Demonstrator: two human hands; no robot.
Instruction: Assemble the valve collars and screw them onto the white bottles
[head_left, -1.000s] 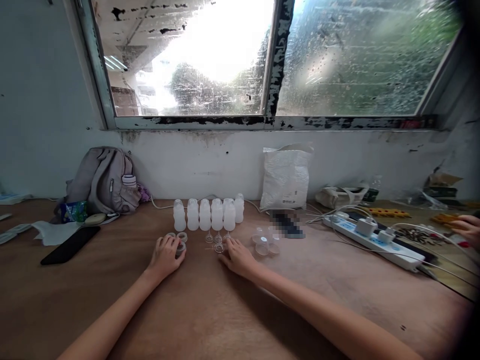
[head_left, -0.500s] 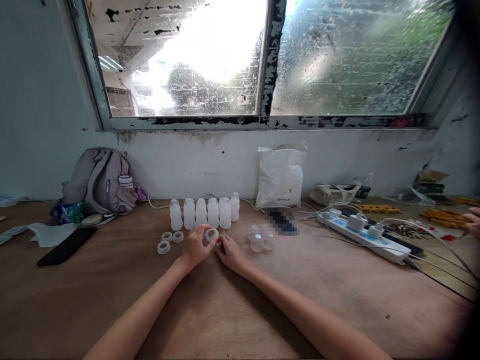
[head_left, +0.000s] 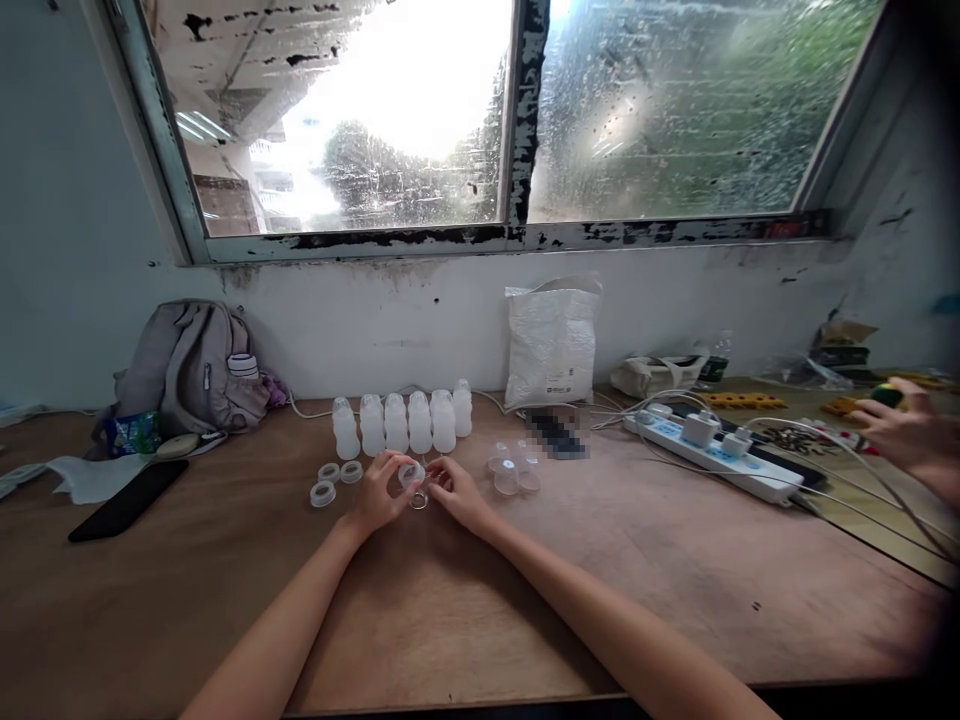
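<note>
My left hand (head_left: 381,494) is closed, its thumb and fingers around a translucent bottle ring (head_left: 410,474). Close beside it, my right hand (head_left: 454,493) has its thumb and fingertips drawn together; whatever they pinch is too small to make out. Just below the held ring, between both hands, another clear ring (head_left: 418,499) shows at the fingertips. A few loose bottle rings (head_left: 323,493) lie left of my left hand. Behind the hands stands a row of frosted baby bottles (head_left: 396,424). Several clear rounded caps (head_left: 506,480) sit to the right of my right hand.
A black phone (head_left: 129,500), white tissue (head_left: 94,474) and grey backpack (head_left: 196,365) occupy the left side. A white plastic bag (head_left: 553,345) leans on the wall. At right are a power strip (head_left: 716,458) with cables and another person's hand (head_left: 911,432) holding a dark green object.
The view has shifted slightly. My hands have parted a little, and the clear ring below them now shows. The other person's hand has come further into view from the right.
</note>
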